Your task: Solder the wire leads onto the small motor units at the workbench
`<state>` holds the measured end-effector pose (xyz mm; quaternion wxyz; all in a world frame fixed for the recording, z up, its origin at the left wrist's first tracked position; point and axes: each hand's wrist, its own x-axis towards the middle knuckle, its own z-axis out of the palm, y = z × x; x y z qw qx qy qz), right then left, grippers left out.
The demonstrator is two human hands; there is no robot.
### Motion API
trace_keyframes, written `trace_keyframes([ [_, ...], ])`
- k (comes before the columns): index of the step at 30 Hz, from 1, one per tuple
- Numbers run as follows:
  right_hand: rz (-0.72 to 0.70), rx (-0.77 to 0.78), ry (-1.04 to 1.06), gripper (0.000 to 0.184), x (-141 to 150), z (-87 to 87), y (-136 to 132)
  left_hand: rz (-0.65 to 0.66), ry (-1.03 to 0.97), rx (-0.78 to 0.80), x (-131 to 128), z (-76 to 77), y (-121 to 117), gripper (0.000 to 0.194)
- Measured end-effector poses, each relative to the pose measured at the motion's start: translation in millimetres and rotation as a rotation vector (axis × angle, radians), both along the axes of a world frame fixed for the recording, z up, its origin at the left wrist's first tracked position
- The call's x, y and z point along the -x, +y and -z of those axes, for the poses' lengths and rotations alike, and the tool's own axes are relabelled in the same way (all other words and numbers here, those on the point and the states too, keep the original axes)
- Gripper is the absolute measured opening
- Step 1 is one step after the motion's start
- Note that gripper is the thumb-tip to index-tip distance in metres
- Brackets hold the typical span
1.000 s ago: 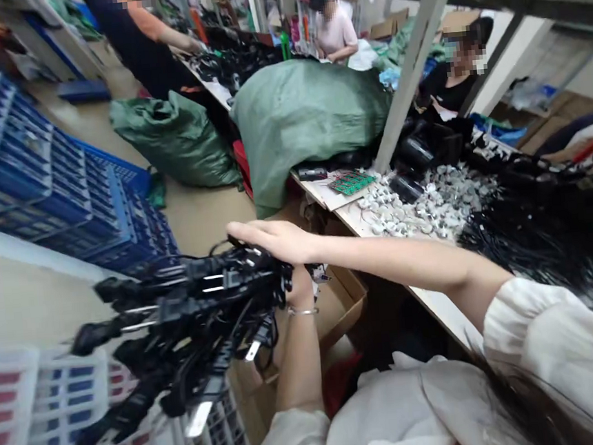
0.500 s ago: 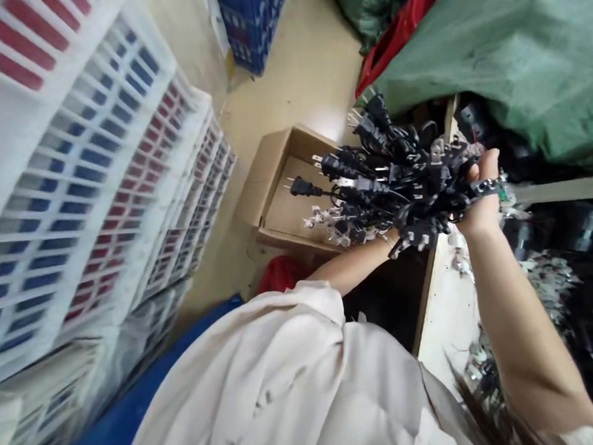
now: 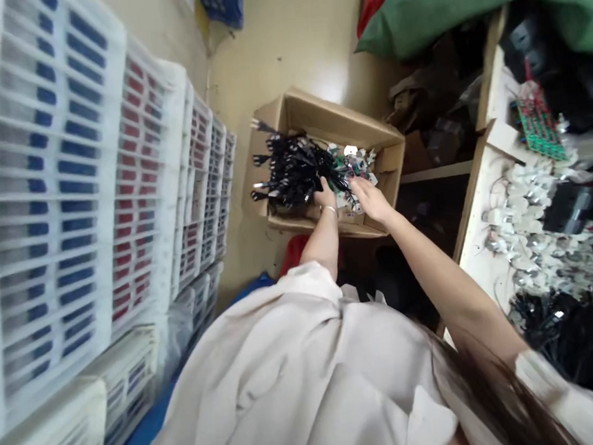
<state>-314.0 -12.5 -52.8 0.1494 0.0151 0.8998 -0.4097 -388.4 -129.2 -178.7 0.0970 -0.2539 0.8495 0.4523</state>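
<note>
A thick bundle of black power cords (image 3: 296, 167) with plugs at its left end lies in and over a cardboard box (image 3: 349, 230). My left hand (image 3: 325, 196) is closed on the near side of the bundle, its fingers partly hidden by the cords. At the other end, my right hand (image 3: 372, 200) holds the cords beside small white pieces and green bits (image 3: 354, 165). Its fingertips are partly hidden there. Some plugs stick out past the box's left edge.
Stacked white plastic crates (image 3: 84, 172) line the left side. To the right, a white worktop (image 3: 478, 255) carries piled white parts (image 3: 541, 229), a green circuit board (image 3: 540, 125) and black cords (image 3: 560, 338). Green sheeting (image 3: 464, 0) hangs over shelves at the back right.
Both hands have brought the bundle from above the worktop's edge down and left into the cardboard box. The view has shifted, showing more of the worktop.
</note>
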Motion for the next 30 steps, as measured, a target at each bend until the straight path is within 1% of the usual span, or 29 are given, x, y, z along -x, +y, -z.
trace_keyframes([
  [2, -0.014, -0.061, -0.077, 0.055, -29, 20.3, 21, -0.075, -0.084, 0.0, 9, 11.9, -12, 0.044],
  [3, -0.03, -0.095, -0.121, 0.056, -43, 29.3, 31, -0.093, -0.111, -0.003, 12, 16.8, -16, 0.045],
  [5, -0.076, -0.153, -0.219, 0.054, -68, 46.3, 42, -0.087, -0.138, -0.002, 16, 24.0, -20, 0.046],
  [7, -0.132, -0.188, -0.306, 0.052, -88, 61.6, 43, -0.025, -0.148, 0.01, 12, 26.7, -16, 0.044],
  [8, -0.155, -0.197, -0.34, 0.052, -97, 67.9, 40, 0.03, -0.14, 0.022, 6, 25.8, -12, 0.042],
  [10, -0.191, -0.2, -0.386, 0.052, -112, 76.6, 29, 0.199, -0.08, 0.052, -11, 18.7, -1, 0.04],
  [12, -0.213, -0.19, -0.408, 0.052, -121, 80.1, 17, 0.426, 0.039, 0.079, -24, 6.3, 5, 0.045],
  [13, -0.22, -0.181, -0.412, 0.052, -122, 80.7, 11, 0.548, 0.102, 0.088, -26, -0.4, 4, 0.049],
  [14, -0.223, -0.173, -0.411, 0.051, -122, 81.0, 7, 0.646, 0.147, 0.102, -22, -6.6, 1, 0.051],
  [16, -0.214, -0.157, -0.408, 0.051, -119, 81.4, 3, 0.812, 0.191, 0.161, 2, -16.6, -8, 0.055],
  [17, -0.203, -0.15, -0.407, 0.052, -118, 81.9, 2, 0.918, 0.198, 0.317, 19, -20.2, -12, 0.058],
  [18, -0.191, -0.143, -0.407, 0.052, -118, 82.7, 2, 0.973, 0.169, 0.472, 37, -22.7, -17, 0.059],
  [20, -0.168, -0.129, -0.409, 0.051, -124, 84.4, 3, 0.981, 0.111, 0.643, 68, -24.6, -26, 0.059],
  [21, -0.158, -0.122, -0.413, 0.05, -129, 85.3, 5, 0.975, 0.072, 0.702, 77, -24.1, -31, 0.063],
  [22, -0.15, -0.115, -0.419, 0.049, -135, 86.0, 8, 0.985, 0.031, 0.748, 83, -22.8, -36, 0.072],
  [23, -0.14, -0.11, -0.429, 0.048, -141, 86.7, 12, 1.012, 0.001, 0.789, 85, -20.9, -41, 0.076],
  [25, -0.113, -0.102, -0.456, 0.047, -154, 88.2, 22, 1.092, -0.022, 0.831, 81, -16.0, -49, 0.068],
  [27, -0.063, -0.093, -0.48, 0.046, -165, 91.0, 32, 1.145, -0.044, 0.886, 72, -11.5, -52, 0.062],
  [30, 0.063, -0.065, -0.489, 0.046, -182, 95.9, 37, 1.237, -0.066, 0.976, 56, -10.7, -45, 0.06],
])
